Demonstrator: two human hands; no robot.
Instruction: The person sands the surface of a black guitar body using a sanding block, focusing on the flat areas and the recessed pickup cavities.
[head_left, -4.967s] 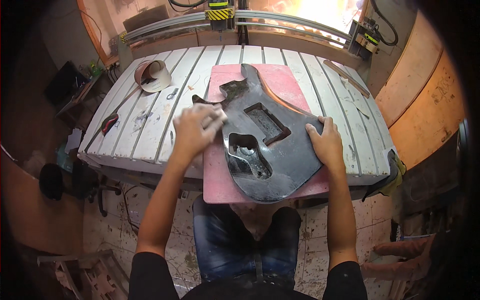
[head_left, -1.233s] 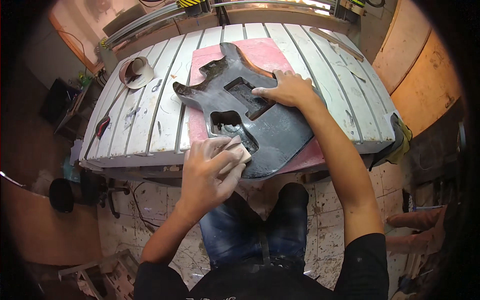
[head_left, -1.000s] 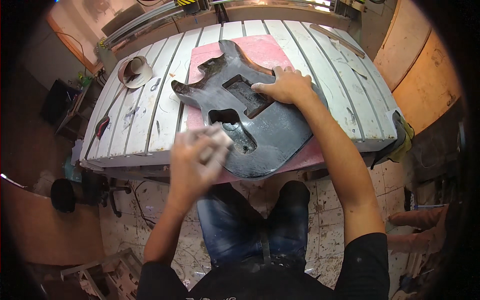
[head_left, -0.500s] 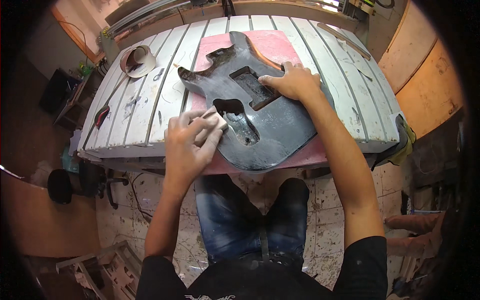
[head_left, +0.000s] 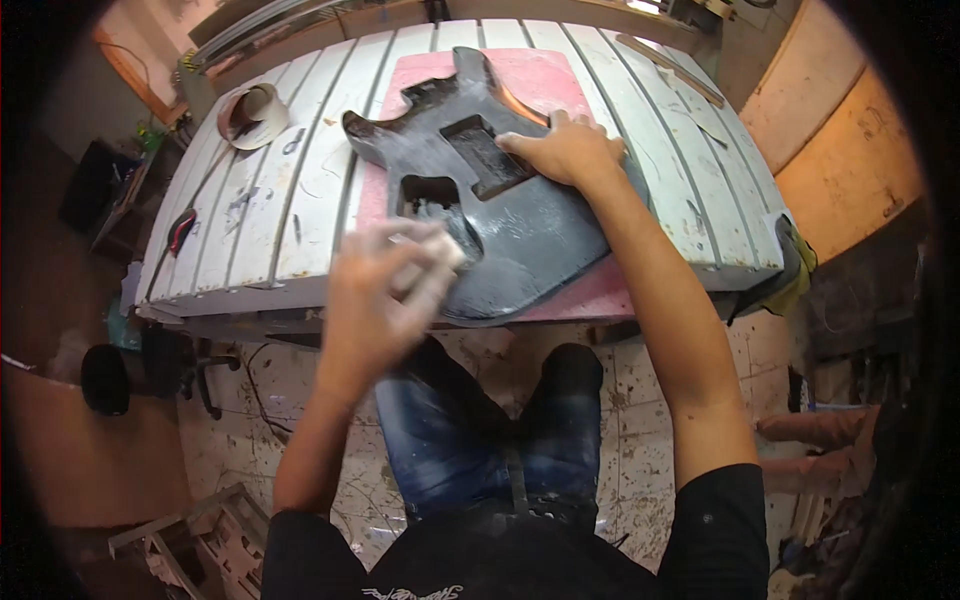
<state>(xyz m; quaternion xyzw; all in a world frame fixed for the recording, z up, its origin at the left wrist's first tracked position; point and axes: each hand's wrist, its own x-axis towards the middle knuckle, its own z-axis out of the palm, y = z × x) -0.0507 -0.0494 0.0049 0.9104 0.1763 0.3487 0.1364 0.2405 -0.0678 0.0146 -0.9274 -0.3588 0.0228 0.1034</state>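
Observation:
A grey-black guitar body with cut cavities and a bare-wood contour lies on a pink board. My left hand is closed around a small pale block, blurred, at the left edge of the lower cavity; whether the block touches the surface I cannot tell. My right hand grips the body’s upper right side, thumb at the middle cavity and fingers curved over the edge.
Beneath the board is a white slatted machine bed with a curled strip roll, a red-black tool and a wooden bar. A black chair stands lower left; another person's leg shows at right.
Since five seconds ago my right hand has moved up the body's right side. My left hand, with the block, went down to the lower cavity and moves back and forth there.

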